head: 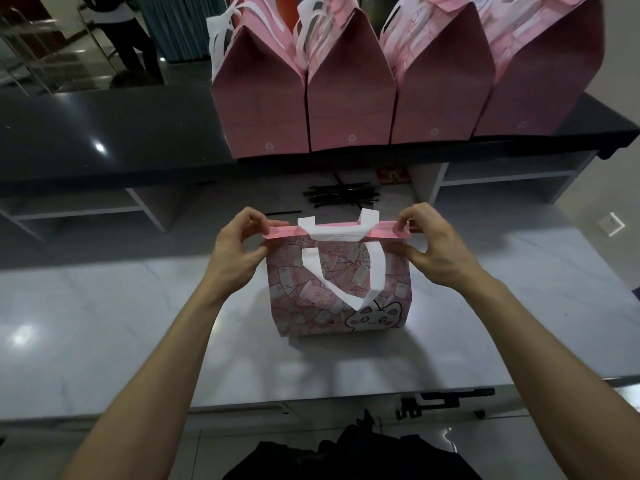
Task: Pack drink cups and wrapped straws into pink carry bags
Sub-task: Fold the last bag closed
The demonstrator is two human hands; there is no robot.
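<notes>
A pink carry bag [337, 292] with a cat print and white handles stands upright on the white marble counter [121, 306] in front of me. Its top edge is pressed flat and closed. My left hand [239, 247] pinches the left end of that top edge between thumb and fingers. My right hand [429, 245] pinches the right end the same way. Whatever is inside the bag is hidden. A loose pile of black wrapped straws [341, 197] lies on the counter just behind the bag.
Several closed pink bags [349, 98] stand in a row on the raised dark shelf [104, 133] at the back. A single straw [284, 213] lies near my left hand. A person stands far back left [128, 32]. A black bracket [443, 401] sits at the counter's near edge.
</notes>
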